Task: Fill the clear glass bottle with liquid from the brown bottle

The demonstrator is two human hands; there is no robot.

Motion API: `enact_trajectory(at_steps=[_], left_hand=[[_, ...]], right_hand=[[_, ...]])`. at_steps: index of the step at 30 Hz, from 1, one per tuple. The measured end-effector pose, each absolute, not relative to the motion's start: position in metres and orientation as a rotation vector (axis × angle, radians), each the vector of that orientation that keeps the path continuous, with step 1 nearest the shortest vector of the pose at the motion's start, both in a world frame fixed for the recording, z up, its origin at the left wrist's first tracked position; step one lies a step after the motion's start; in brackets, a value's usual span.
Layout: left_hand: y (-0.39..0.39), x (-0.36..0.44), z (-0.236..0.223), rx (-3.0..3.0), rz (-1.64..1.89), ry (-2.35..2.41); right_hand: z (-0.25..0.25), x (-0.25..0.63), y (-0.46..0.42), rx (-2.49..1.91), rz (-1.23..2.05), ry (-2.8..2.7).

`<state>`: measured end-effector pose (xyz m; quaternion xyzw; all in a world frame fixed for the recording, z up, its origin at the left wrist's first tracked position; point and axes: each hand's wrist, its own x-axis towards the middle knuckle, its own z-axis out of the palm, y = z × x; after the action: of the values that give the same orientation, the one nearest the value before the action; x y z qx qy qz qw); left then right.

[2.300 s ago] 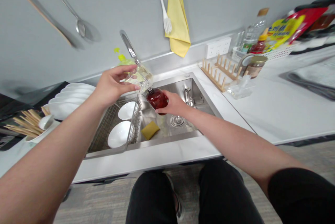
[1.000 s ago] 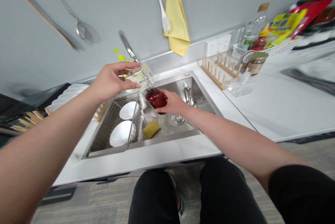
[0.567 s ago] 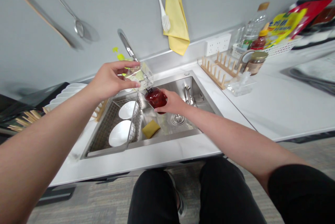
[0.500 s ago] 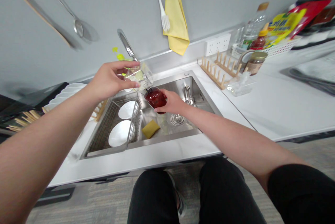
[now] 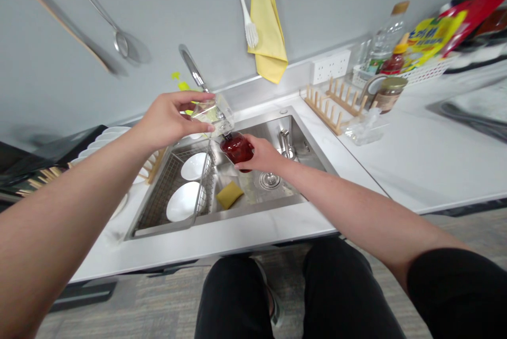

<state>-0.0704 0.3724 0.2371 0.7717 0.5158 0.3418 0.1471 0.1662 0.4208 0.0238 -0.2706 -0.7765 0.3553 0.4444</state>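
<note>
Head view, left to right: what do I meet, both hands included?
Hanging metal utensil → left hand → clear container → dark red bottle → right hand → wooden rack → lidded jar

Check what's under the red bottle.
Sink floor shows around the red bottle, with a yellow sponge nearer the person. The patch behind bottle and right hand is covered.

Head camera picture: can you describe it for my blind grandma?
The left hand holds a clear container close to a red bottle in the right hand, over a metal sink with a yellow sponge and white bowls.
</note>
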Motion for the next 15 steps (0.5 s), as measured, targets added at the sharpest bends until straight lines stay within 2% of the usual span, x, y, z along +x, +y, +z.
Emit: enact_trajectory(at_steps=[15], left_hand=[[0.3674,-0.0645,0.2452,2.281,0.878,1.53]], right_hand=[[0.0258,0.166,0.4183,-0.688,0.891,-1.92]])
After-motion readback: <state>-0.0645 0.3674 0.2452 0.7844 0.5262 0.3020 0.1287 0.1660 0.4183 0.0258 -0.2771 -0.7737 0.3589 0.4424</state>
